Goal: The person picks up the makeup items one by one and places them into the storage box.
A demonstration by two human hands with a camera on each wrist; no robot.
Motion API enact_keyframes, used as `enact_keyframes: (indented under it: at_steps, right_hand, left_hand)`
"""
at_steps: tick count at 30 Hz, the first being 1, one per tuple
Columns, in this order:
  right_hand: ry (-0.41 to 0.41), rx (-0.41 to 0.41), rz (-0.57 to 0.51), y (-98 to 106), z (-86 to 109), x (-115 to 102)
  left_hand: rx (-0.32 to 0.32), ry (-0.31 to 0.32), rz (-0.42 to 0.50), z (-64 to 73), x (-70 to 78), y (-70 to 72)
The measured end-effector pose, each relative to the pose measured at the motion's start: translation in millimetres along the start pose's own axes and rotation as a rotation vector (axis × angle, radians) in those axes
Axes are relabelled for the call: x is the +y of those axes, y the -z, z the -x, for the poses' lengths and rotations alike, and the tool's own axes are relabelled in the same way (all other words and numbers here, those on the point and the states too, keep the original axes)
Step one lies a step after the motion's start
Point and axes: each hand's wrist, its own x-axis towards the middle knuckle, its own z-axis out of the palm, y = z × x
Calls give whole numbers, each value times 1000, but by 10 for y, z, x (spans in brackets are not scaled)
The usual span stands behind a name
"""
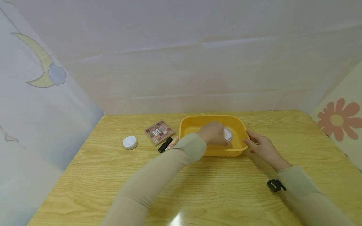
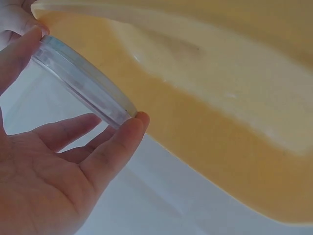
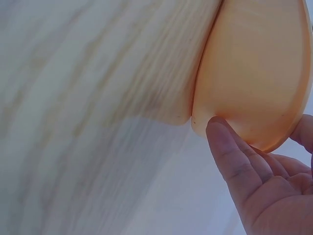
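Observation:
My left hand (image 1: 212, 133) is over the yellow plastic basin (image 1: 213, 153) and pinches a round, flat, clear case (image 2: 88, 81) by its edges, between thumb and fingers. In the head view, the whitish face of that case shows just right of the hand, inside the basin's outline. My right hand (image 1: 263, 149) grips the basin's right end. Its thumb is at the rim, and its fingers (image 3: 234, 156) press on the outer wall. The basin stands upright on the wooden table (image 1: 226, 188), its floor partly hidden by my left hand.
Left of the basin lie a dark capped tube (image 1: 165, 145), a pale pink tube (image 1: 172, 142) partly behind my sleeve, and an eyeshadow palette (image 1: 159, 132). A round white jar (image 1: 130, 142) stands farther left. Cloth-covered walls (image 1: 169, 78) border the table.

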Motion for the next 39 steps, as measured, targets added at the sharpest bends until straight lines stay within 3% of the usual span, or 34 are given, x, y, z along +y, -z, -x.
enact_keyframes:
  at_steps: [12, 17, 24, 30, 39]
  right_hand:
    - [6, -19, -19, 6, 20, 1]
    - [5, -19, -19, 14, 18, -6]
    - [10, -5, -11, 4, 10, -14]
    - [23, -1, -6, -4, 6, 5]
    - [24, 3, -14, 6, 21, -3]
  left_hand:
    - [-37, 2, -13, -146, 80, -25]
    - [-62, 36, -28, -265, 97, -71]
    - [-80, 77, -33, -305, 143, -84]
    - [-109, 81, -22, -345, 118, -91]
    - [-156, 98, -48, -547, 51, -178]
